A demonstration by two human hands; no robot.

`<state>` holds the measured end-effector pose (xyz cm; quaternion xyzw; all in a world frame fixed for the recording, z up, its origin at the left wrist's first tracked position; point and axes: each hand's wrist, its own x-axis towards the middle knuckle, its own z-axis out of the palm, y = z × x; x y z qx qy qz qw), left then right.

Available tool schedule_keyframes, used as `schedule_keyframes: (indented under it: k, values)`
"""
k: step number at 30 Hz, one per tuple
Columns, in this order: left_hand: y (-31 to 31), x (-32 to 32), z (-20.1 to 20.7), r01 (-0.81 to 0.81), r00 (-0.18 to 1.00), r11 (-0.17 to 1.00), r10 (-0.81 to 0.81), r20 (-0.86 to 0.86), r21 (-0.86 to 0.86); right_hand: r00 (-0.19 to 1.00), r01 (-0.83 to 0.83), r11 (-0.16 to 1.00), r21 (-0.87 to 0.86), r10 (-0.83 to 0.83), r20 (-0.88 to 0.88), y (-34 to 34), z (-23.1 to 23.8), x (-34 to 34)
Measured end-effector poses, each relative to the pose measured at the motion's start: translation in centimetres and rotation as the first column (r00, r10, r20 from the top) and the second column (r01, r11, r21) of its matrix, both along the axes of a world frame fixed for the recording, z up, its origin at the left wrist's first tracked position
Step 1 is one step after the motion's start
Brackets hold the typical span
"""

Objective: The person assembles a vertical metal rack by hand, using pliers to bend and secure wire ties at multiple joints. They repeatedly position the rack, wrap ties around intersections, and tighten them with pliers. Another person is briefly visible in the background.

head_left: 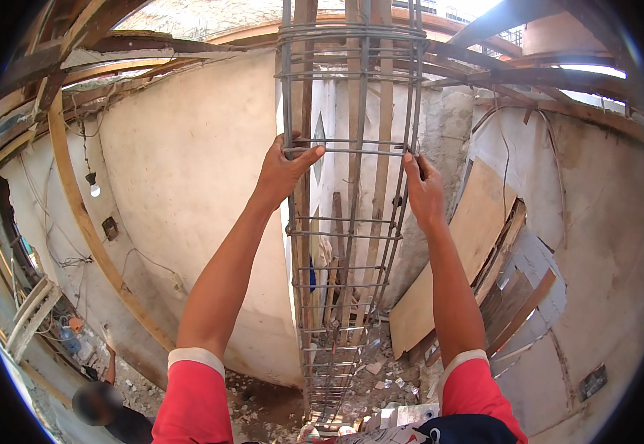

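Note:
A tall rebar column cage (pixel 288 96) stands upright in front of me, with rectangular stirrups around its long bars. Both my hands are on one steel stirrup (pixel 359 152) at about mid-upper height. My left hand (pixel 286 169) is closed at its left corner, the thumb lying along the front bar and the other fingers partly hidden behind the upright. At the right corner my right hand (pixel 426 191) pinches the stirrup beside the long bars, its fingertips partly hidden. Several stirrups (pixel 351 32) sit bunched close together higher up. More rings are spaced out below my hands.
Pale walls (pixel 196 185) stand around, with roof timbers (pixel 559 78) overhead. A plywood sheet (pixel 451 259) leans at right beside broken boards. Rubble (pixel 388 377) covers the floor. Another person (pixel 126 422) is at lower left. A bulb (pixel 95 190) hangs near a curved-looking timber (pixel 89 222).

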<state>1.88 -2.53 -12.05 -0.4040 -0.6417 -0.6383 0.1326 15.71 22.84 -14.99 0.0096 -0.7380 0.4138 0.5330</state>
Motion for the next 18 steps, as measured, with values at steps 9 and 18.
schedule_keyframes:
  k: [9,18]
  values:
    - [0.3,-1.0,-0.7,-0.01,1.0,1.0,0.009,0.016,0.026,0.872,0.45,0.888,0.091,-0.415,-0.261,-3.2,0.7,5.8]
    - [0.3,0.8,-0.1,0.007,1.0,0.999,-0.008,0.027,0.034,0.913,0.244,0.595,0.766,-0.408,0.026,-3.6,7.2,2.5]
